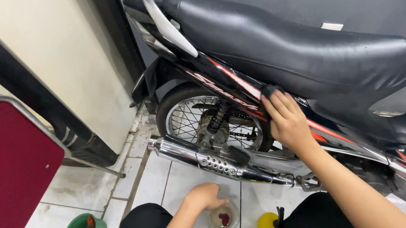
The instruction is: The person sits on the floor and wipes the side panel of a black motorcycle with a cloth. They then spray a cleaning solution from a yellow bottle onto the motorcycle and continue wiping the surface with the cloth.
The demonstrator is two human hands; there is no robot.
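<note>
Crouched beside 1 motorcycle [317, 65] parked close along a grey wall, rear wheel [212, 120] toward a cream wall [55, 50]. Right hand [288, 119] pressed flat against the black and red side panel [235, 90] just under the black seat [289, 43], fingers together and laid over 1 dark cloth [268, 90] whose edge peeks out above the fingertips. Left hand [205, 196] lowered over the white tiled floor [177, 176], fingers curled loosely together at the rim of 1 small clear bowl [223, 217] with something red inside; cannot tell whether anything is pinched in them.

Tight quarters. On the left, 1 red chair seat [4, 164] with a chrome edge, and 1 black diagonal bar [31, 92] running down the cream wall, leaving a narrow strip of tile between them and the wheel. Above the left hand, 1 chrome exhaust pipe [208, 161] running just over the floor, with only a low gap beneath it. 2 black-clad knees at the bottom edge, bowl between them.

On the floor: 1 clear bowl, 1 green container [78, 226] near the left knee, 1 yellow bottle [269, 227] with a black nozzle just beside the right knee. Open tile mainly between the knees and the exhaust.
</note>
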